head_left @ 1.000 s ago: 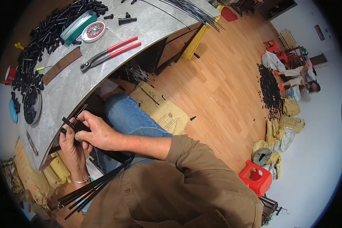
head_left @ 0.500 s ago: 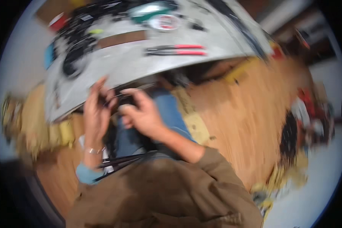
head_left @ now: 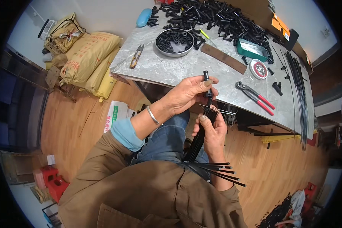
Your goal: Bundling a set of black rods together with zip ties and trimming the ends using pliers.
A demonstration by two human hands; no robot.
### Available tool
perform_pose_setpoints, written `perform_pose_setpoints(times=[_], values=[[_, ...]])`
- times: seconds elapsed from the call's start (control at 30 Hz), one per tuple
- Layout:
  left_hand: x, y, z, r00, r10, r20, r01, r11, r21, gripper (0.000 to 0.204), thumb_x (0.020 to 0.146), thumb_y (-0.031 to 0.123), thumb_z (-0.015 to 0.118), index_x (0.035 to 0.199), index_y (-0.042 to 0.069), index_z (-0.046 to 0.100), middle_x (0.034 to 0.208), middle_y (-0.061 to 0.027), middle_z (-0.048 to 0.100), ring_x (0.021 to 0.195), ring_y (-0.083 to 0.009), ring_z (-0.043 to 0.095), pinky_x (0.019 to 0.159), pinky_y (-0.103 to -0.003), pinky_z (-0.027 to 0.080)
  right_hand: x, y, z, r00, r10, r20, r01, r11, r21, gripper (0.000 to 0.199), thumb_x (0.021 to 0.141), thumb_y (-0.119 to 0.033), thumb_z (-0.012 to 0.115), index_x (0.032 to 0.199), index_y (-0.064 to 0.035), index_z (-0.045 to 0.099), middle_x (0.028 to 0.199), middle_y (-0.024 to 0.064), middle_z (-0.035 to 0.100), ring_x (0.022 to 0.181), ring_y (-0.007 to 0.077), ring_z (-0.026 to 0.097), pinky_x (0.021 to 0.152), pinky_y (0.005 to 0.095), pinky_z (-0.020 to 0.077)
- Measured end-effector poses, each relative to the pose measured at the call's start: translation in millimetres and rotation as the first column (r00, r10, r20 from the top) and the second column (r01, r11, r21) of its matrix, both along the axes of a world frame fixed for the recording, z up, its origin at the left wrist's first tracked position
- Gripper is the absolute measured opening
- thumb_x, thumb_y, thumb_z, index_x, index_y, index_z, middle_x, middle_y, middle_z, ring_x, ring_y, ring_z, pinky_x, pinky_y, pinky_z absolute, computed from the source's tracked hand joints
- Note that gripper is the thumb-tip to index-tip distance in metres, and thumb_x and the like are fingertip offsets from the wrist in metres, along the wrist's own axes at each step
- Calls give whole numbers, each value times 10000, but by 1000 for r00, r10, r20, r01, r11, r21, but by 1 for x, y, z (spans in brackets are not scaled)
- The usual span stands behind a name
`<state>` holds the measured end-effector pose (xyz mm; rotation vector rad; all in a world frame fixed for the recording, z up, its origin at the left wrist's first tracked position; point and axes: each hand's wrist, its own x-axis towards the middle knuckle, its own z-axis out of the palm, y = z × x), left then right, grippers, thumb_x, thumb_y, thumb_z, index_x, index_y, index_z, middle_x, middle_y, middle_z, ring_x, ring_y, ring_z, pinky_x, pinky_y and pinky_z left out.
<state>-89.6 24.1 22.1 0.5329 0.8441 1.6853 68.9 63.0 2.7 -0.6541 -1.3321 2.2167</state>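
My left hand (head_left: 188, 92) pinches a short black tubular plastic fitting (head_left: 206, 76) between thumb and fingers, held nearly upright just off the table's front edge. Close below it, my right hand (head_left: 213, 137) is closed round the upper part of a bundle of thin black rods (head_left: 195, 148). The bundle slants down over my lap, and several thicker rod ends (head_left: 224, 173) fan out near my right forearm. A black piece runs from the fitting down toward the rods; whether it is joined to them I cannot tell.
On the grey table (head_left: 155, 72) lie red-handled pincers (head_left: 256, 98), small snips (head_left: 136, 56), a round tin of black rings (head_left: 174, 41), a brown strip (head_left: 224, 58), a white round dish (head_left: 258, 69) and a heap of black fittings (head_left: 209, 15). Sacks (head_left: 89, 57) stand at left.
The view has turned and sharpened, with the table now farther right. My hands, apart and blurred before, are now close together, and the fitting in my left hand shows clearly.
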Motion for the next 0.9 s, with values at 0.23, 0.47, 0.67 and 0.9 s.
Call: perform_pose_setpoints(times=[0.23, 0.47, 0.67, 0.9], values=[[3, 0, -2, 992, -75, -97, 66, 994, -92, 311, 898, 229, 641, 1117, 24, 558, 917, -68, 634, 856, -128, 604, 783, -257, 501, -2, 2, -2, 1000, 6, 8, -6, 1000, 16, 177, 905, -122, 600, 1015, 2, 536, 781, 71, 581, 581, 119, 562, 492, 250, 505], [6, 4, -7, 985, 10, -170, -18, 999, -49, 329, 866, 246, 683, 1101, 39, 580, 906, -42, 632, 839, -104, 604, 783, -251, 498, 1, 5, -6, 999, 40, 3, -40, 999, -16, 159, 902, -116, 600, 979, 7, 535, 776, 72, 581, 577, 125, 563, 487, 254, 505], [5, -2, -4, 996, -61, -66, 55, 994, -90, 371, 863, 273, 687, 1110, 21, 572, 933, -36, 617, 848, -102, 601, 737, -242, 503, 0, 5, -6, 999, 42, -20, -42, 999, -24, 160, 906, -123, 596, 970, 10, 533, 767, 65, 569, 571, 123, 553, 484, 255, 501], [7, 2, -8, 949, -45, -311, -7, 986, -164, 415, 890, 243, 655, 1204, 6, 526, 911, -43, 615, 840, -102, 578, 766, -247, 498, -2, 4, -2, 999, 39, 37, -40, 999, 12, 155, 914, -129, 585, 954, 11, 533, 760, 62, 561, 571, 124, 548, 485, 254, 496]])
